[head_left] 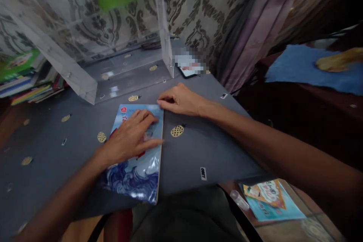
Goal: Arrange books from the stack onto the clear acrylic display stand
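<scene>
Our left hand (130, 134) rests spread open on the book (133, 177), which lies on the table (190, 155) — our right hand (181, 100), half-curled, meets its top right corner, pinching or not we cannot tell.

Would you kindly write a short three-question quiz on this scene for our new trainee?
1. Which hand is spread over the front cover of the blue book?
2. True or false: the right hand is at the book's lower left corner.
3. Fill in the blank: the gray tablecloth is printed with yellow ____.

Key:
1. The left hand.
2. False; the right hand is at the book's upper right corner.
3. Pineapples.
</scene>
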The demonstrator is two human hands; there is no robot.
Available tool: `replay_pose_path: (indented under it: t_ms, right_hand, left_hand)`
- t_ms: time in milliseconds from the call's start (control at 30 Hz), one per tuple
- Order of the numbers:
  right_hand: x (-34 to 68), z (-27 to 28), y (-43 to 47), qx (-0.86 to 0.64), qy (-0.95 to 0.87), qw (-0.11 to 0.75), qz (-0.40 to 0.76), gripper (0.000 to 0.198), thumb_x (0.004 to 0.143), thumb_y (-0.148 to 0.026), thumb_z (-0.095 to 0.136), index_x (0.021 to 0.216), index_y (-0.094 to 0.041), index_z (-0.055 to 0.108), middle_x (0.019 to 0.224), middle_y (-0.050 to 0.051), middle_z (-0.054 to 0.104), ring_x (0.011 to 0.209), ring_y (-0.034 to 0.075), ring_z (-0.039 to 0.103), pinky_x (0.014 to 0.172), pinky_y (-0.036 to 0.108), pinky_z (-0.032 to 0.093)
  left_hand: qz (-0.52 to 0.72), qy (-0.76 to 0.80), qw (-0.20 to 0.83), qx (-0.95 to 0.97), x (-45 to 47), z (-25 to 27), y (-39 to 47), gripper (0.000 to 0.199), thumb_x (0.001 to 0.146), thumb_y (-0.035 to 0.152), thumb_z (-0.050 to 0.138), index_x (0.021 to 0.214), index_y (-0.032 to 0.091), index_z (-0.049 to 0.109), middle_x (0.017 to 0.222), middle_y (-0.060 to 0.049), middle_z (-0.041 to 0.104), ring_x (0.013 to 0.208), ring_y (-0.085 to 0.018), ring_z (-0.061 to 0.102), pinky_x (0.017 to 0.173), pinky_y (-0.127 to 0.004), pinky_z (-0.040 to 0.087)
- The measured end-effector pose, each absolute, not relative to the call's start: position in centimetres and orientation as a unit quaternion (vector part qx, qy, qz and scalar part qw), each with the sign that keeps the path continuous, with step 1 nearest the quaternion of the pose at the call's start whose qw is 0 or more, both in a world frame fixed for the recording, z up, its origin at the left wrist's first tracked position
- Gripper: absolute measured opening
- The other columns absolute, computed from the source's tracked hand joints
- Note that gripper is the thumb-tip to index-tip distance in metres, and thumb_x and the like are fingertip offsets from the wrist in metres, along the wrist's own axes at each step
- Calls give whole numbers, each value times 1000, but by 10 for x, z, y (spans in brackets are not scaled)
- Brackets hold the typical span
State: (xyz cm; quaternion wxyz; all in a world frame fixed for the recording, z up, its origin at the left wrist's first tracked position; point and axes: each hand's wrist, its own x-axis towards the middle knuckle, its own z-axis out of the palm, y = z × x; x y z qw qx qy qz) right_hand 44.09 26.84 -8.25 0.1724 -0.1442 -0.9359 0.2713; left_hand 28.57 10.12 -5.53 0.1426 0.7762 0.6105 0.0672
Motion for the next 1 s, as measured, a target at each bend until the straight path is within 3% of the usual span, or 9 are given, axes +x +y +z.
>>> replay_pose_path:
  t_ms: [100,200,333,500,733,867,1000]
  right_hand:
    - [442,-79,262,-153,-945,147,249,27,93,-24,50,77,-14,70,60,-1,58,56,11,44,61,27,29]
    - [441,-80,256,-167,-947,140,238,24,93,-25,52,97,-15,73,71,3,69,63,13,55,66,27,36]
    - [436,-89,253,-175,-949,146,215,24,94,-25,52,105,-16,72,89,7,75,77,18,64,73,29,42]
    - [426,-99,259,-202,-957,145,147,30,96,-26,49,115,-12,68,102,14,73,90,25,65,80,34,44]
    - [424,-106,267,-205,-958,160,118,33,98,-30,46,122,-14,62,107,14,69,97,26,61,80,35,43]
    - [426,-113,266,-175,-959,184,128,31,98,-27,47,119,-13,63,110,15,69,105,28,58,89,39,41]
    - [427,-120,257,-139,-950,233,157,27,96,-28,49,110,-13,67,113,16,69,115,31,56,98,47,39]
  left_hand:
    - [29,549,198,812,272,-46,55,76,80,68,66,143,30,45,150,-9,45,138,-33,41,109,-52,41]
    - [2,550,178,816,269,-50,10,93,78,67,68,154,30,29,161,-12,30,147,-36,29,115,-60,34]
    - [-5,573,96,814,269,-65,-14,73,95,47,56,157,30,22,162,-11,30,150,-31,26,118,-59,30]
    - [7,565,42,824,257,-74,5,61,101,45,45,156,28,24,158,-9,38,148,-28,31,119,-58,29]
    - [27,564,-17,825,257,-78,27,54,101,47,44,149,24,37,151,-13,47,141,-30,42,114,-56,38]
    - [42,572,-54,818,268,-80,26,49,99,47,48,138,17,50,134,-16,58,120,-30,58,100,-48,51]
    - [71,590,-41,804,272,-80,24,44,98,43,51,136,21,52,126,-13,61,112,-28,60,97,-45,52]
